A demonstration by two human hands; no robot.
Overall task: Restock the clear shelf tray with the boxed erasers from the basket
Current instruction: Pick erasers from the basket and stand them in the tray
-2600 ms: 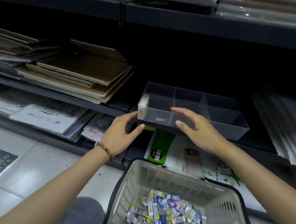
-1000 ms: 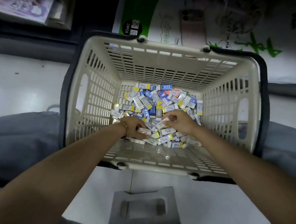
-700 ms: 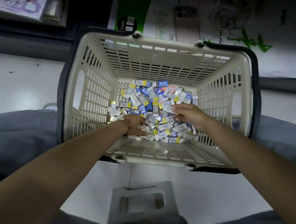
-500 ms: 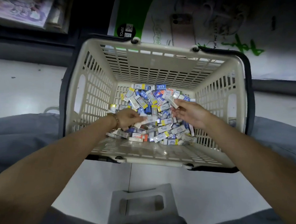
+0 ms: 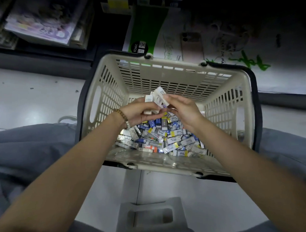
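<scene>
The head camera looks steeply down from close above the basket point(image 5: 107, 98), with the bottom shelf point(image 5: 39, 60) along the top.

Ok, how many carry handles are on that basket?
2, both folded down outside the basket: left handle along its left wall, right handle along its right wall.

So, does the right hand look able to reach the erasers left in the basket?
Probably yes: the pile lies uncovered below the right hand, though it pinches a box.
</scene>
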